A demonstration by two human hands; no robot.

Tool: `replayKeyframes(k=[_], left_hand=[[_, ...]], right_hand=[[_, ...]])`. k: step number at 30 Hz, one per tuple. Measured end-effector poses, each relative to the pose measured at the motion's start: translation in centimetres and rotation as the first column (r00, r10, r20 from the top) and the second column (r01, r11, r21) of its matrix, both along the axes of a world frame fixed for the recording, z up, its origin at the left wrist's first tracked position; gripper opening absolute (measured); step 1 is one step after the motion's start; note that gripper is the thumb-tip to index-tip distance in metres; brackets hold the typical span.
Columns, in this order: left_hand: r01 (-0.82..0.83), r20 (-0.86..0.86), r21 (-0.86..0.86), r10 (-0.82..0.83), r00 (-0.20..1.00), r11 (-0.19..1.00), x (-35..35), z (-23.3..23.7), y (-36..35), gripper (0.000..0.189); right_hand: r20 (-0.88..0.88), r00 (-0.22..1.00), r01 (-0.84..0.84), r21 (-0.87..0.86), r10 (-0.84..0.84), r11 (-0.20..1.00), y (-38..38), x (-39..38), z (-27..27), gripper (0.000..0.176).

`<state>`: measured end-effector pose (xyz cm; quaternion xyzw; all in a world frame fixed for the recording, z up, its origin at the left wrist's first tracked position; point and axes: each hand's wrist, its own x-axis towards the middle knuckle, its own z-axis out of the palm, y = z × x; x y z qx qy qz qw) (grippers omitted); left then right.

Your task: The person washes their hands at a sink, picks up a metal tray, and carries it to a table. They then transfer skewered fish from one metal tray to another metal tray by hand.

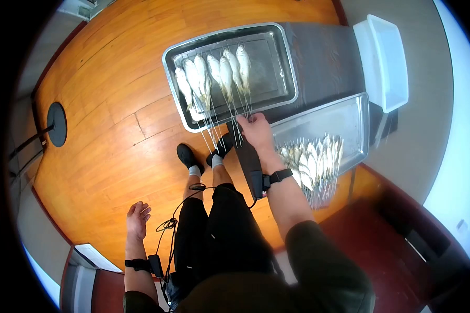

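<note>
Several skewered fish (225,73) lie side by side in a deep metal tray (277,99), their thin metal skewers sticking out over the near rim. My right hand (255,129) is at that rim, closed around the end of a skewer (248,104) at the right of the row. Its fingertips are partly hidden. Down at my left side, away from both trays, hangs my left hand (138,220). Its fingers are loosely bent and apart, with nothing visible in them. A second, shallower metal tray (344,112) holds a dense pile of smaller-looking skewered fish (313,159).
Both trays rest on a dark table (324,57). A white plastic bin (394,62) stands at its far right end. My feet in black shoes (189,158) are on the wooden floor (104,115) below the deep tray. A round black stand base (57,124) is at the left. Black cables (168,224) hang beside my legs.
</note>
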<state>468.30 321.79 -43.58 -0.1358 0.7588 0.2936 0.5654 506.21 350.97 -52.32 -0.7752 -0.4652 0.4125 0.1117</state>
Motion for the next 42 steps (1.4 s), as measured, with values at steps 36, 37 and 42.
replayKeyframes(k=[36,37,42], left_hand=[[0.112,-0.018,0.019,-0.112,0.994,0.993,-0.3,1.3,3.8,0.034],[0.113,-0.02,0.024,-0.112,0.993,0.993,-0.7,1.4,4.3,0.034],[0.152,-0.028,0.051,-0.151,0.988,0.987,-2.8,1.8,7.7,0.027]], right_hand=[[-0.619,0.465,0.797,-0.019,-0.633,0.604,-2.4,-9.7,0.3,0.03],[-0.659,0.339,0.826,-0.133,-0.672,0.547,-1.8,-10.8,0.6,0.03],[-0.703,-0.141,0.803,-0.493,-0.697,0.335,3.2,-15.8,3.9,0.032]])
